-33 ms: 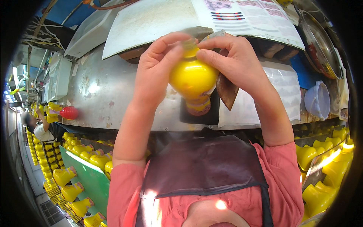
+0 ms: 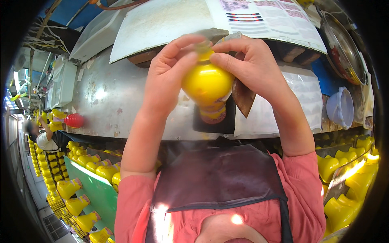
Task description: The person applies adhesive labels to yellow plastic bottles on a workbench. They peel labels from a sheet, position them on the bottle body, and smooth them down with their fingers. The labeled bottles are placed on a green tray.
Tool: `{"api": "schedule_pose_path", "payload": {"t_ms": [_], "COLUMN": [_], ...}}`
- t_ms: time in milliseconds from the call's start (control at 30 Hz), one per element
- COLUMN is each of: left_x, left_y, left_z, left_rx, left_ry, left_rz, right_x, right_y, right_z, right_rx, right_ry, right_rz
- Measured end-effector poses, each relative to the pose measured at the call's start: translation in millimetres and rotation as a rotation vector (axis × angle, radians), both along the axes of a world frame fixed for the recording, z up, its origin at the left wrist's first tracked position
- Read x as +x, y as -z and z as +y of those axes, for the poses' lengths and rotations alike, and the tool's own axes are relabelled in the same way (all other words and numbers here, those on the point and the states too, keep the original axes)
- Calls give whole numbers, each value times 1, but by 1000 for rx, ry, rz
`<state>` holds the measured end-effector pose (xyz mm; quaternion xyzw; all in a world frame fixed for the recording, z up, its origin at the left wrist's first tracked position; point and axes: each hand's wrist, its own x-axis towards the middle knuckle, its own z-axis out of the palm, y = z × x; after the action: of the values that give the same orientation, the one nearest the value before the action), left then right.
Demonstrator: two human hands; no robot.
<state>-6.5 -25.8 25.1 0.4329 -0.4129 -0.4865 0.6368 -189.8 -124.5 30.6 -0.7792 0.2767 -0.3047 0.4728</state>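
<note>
A glossy yellow vase [image 2: 208,83] with a round body stands in front of me over a dark pad [image 2: 225,125] on the metal table. Its narrower end, with a patterned pinkish band, points toward me. My left hand [image 2: 172,67] curls round the vase's far neck, its fingertips blurred there. My right hand [image 2: 249,62] pinches at the same neck with thumb and forefinger. From beneath the right palm sticks out a brown pointed flat piece [image 2: 244,99]; whether that hand grips it is hidden. Grey lumpy material [image 2: 212,34] lies just beyond the fingers.
A white board [image 2: 162,28] with printed decal sheets [image 2: 279,16] rests on blocks ahead. Paper [image 2: 298,89], a pale bucket [image 2: 339,107] and a metal basin [image 2: 342,44] are at right. Yellow vases [image 2: 75,202] stand in rows on both sides. A person [image 2: 46,139] works far left near a red vase [image 2: 74,120].
</note>
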Motion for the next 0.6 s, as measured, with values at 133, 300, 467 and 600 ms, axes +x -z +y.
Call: {"api": "schedule_pose_path", "payload": {"t_ms": [133,300,467,600], "left_x": [1,0,3,11], "left_y": [0,-1,-2,-6], "left_z": [5,4,4,4], "left_rx": [11,22,26,34], "left_ry": [4,6,32,55], "left_rz": [-86,-132,-142,-196], "right_x": [3,3,6,9], "right_y": [-3,-10,-17,-25], "right_z": [0,0,4,9], "right_rx": [114,51,-86,-113], "right_ry": [9,31,97,122], "right_rz": [33,108,152,213]}}
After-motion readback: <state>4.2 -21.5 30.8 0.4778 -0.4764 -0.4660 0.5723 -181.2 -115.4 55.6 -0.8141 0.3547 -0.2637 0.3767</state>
